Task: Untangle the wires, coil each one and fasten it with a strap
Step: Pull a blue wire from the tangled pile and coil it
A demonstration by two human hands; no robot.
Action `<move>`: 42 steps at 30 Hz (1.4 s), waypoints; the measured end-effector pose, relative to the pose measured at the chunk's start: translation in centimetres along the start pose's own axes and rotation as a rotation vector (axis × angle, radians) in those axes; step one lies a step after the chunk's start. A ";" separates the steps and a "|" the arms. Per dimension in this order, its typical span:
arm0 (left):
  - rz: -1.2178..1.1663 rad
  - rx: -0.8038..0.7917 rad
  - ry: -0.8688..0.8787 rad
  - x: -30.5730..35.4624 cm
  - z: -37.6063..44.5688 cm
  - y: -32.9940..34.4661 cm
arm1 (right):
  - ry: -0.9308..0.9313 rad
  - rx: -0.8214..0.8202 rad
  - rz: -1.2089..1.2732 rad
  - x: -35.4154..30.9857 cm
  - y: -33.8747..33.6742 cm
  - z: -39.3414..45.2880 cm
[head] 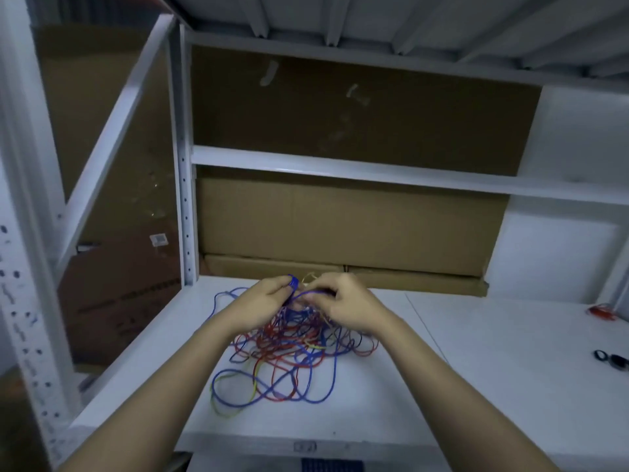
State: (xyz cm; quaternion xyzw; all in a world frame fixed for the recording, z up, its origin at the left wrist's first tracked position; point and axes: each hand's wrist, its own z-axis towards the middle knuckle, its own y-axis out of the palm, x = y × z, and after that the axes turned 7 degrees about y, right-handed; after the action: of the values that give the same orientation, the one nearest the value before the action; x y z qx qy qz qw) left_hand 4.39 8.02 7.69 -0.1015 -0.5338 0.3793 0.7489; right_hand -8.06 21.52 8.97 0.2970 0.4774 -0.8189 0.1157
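Note:
A tangle of blue, red and yellow wires [289, 356] lies on the white table [476, 386] in front of me. My left hand [262, 301] pinches a few blue wire loops at the top of the heap. My right hand [347, 301] grips blue and yellow strands right beside it, fingers curled. Both hands are raised a little above the table, and strands hang from them into the pile. A blue strand [224, 301] trails off to the left.
A red coil of wire [604, 312] lies at the far right edge. Two black straps [612, 360] sit near it on the table. Cardboard boxes [340, 229] stand behind the pile. A white shelf upright [185, 185] rises at the back left.

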 end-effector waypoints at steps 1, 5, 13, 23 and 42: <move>-0.029 -0.032 -0.019 0.2 -0.3 0.1 | -0.012 0.025 -0.002 0.1 -0.2 0.1; -0.137 -0.124 -0.097 0.5 -1.2 0.8 | 0.013 0.051 0.096 0.5 0.6 0.4; -0.594 -0.005 -0.109 0.6 -2.5 1.9 | 0.190 0.030 0.559 1.6 3.9 0.5; -0.735 0.408 -0.141 -1.3 -2.5 2.6 | 0.178 -0.234 0.305 2.1 9.0 -1.3; -0.271 -0.085 -0.231 -4.6 -1.7 -0.6 | 0.016 0.092 0.265 3.3 6.2 3.9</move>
State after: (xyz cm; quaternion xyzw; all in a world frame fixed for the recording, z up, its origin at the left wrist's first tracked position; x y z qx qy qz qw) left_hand 5.50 4.98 4.01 -0.0158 -0.6407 0.2612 0.7218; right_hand -9.22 15.31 3.98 0.3690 0.3967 -0.8151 0.2053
